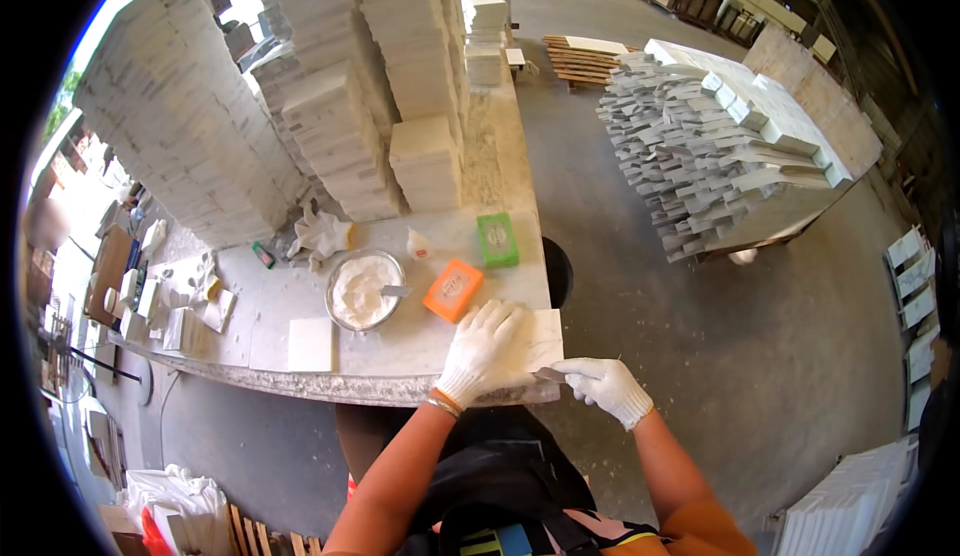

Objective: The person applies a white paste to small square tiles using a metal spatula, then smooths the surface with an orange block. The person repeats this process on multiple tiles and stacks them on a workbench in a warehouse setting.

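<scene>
At the near right corner of the table (pixel 400 358), head view (only view; clock bearings taken from the left hand): a pale veined slab (pixel 544 334) lies flat at 3 o'clock, its right end by the table edge. Left hand (pixel 483 349), in a white knit glove, laid palm down over the slab's left part; fingers extended, close together, pointing toward 1 o'clock. Right hand (pixel 603 384), likewise gloved, between 3 and 4 o'clock, just off the table edge; fingers curled, pinching a thin flat blade (pixel 549 374) that points toward 9 o'clock at the slab's near edge. Blade contact with slab: cannot tell. Tool's grip hidden in the glove. Orange block (pixel 453 291) at 11 o'clock, just beyond the left fingers; green block (pixel 498 240) at 12, farther off. Metal bowl (pixel 332 301) at 10 o'clock, holding white paste (pixel 360 290); a spatula (pixel 396 291) rests across its right rim. Square white tile (pixel 312 345) flat at 9 o'clock, near the front edge. Crumpled glove (pixel 322 234) at 10, past the bowl. Tall tile stacks (pixel 335 126) at 11; stacked stone strips (pixel 690 166) between 1 and 2, beyond the table.
</scene>
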The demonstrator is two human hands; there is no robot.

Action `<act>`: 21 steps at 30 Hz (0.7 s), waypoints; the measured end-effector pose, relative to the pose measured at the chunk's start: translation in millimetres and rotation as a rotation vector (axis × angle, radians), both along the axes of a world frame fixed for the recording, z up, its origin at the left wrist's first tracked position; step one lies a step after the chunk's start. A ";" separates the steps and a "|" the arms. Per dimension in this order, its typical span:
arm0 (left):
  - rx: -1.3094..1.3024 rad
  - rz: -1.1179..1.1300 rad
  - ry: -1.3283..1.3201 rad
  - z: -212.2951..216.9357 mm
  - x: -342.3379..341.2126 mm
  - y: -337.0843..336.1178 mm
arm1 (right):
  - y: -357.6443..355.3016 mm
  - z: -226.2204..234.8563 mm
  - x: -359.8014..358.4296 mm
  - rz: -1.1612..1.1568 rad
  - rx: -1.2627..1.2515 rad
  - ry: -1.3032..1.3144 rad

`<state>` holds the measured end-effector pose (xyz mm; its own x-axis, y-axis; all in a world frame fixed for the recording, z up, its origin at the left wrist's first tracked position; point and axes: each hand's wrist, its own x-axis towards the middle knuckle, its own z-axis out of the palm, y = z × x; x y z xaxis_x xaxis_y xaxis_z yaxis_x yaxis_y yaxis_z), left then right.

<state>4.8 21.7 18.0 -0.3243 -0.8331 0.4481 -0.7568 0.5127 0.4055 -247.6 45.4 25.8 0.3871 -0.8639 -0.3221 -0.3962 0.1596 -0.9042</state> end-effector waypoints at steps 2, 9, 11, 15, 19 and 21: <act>0.024 0.001 -0.037 2.7 -0.1 -3.4 | 6.7 -4.9 -14.6 -0.125 0.153 -0.176; 0.135 0.070 -0.217 -12.5 -13.6 4.4 | 25.8 -22.5 -21.7 -0.422 0.117 -0.325; 0.188 0.078 -0.248 -7.8 -26.9 6.2 | 26.8 -36.2 -19.1 -0.449 0.142 -0.375; 0.131 0.082 -0.204 -13.6 -39.9 -1.5 | 22.4 -50.4 -9.9 -0.546 0.178 -0.463; 0.033 0.045 -0.054 -28.5 -33.4 -8.1 | 17.6 -46.1 -2.5 -0.546 0.209 -0.455; 0.142 0.013 0.028 -19.0 -26.5 -5.5 | 19.2 -42.9 -1.5 -0.557 0.195 -0.435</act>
